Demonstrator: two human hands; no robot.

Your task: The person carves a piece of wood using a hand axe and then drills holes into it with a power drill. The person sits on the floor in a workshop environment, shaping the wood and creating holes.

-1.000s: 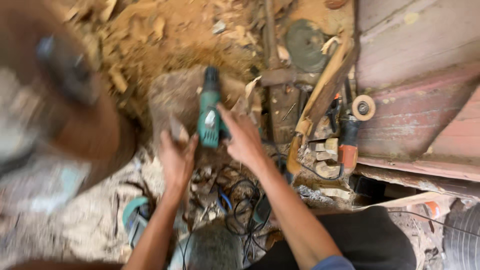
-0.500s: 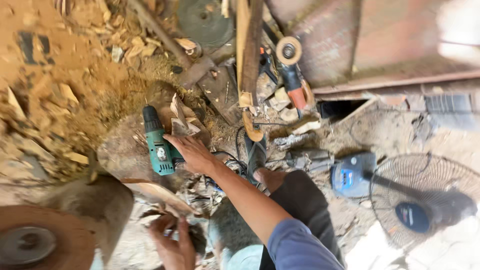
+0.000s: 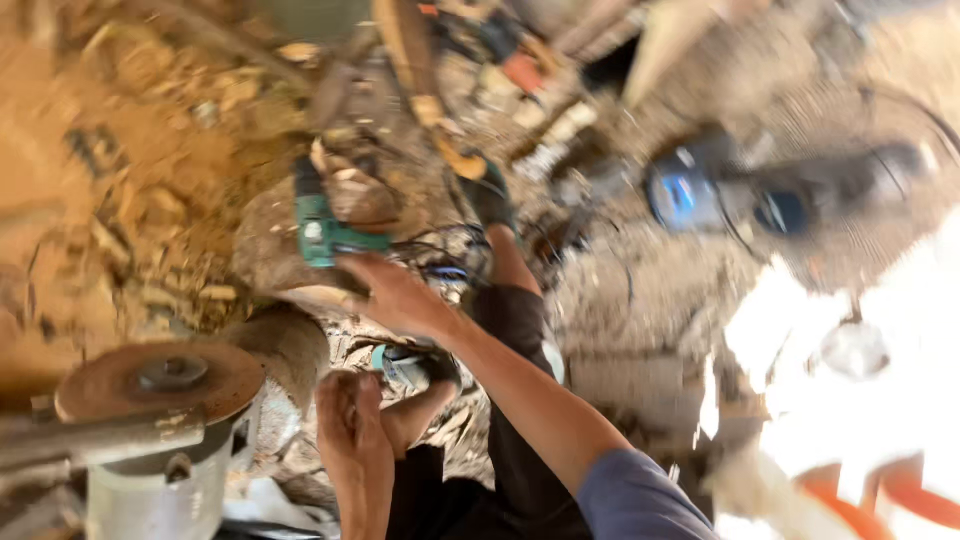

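right hand (image 3: 395, 295) at the green power tool (image 3: 325, 232)
fingers spread, seemingly touching its near end through blur; tool's long axis runs away from it. left hand (image 3: 348, 415) loosely curled, empty, farther.

Right hand (image 3: 395, 295) sits just beside the green power tool (image 3: 325, 232); tangled cables (image 3: 440, 250) lie close on its right, a wood block (image 3: 355, 190) just above the tool. Rusty disc (image 3: 160, 378) on its white cylinder blocks the lower left near the left hand (image 3: 350, 425). Wood chips (image 3: 150, 210) litter the left; motion blur hides whether open floor (image 3: 620, 300) right is passable.
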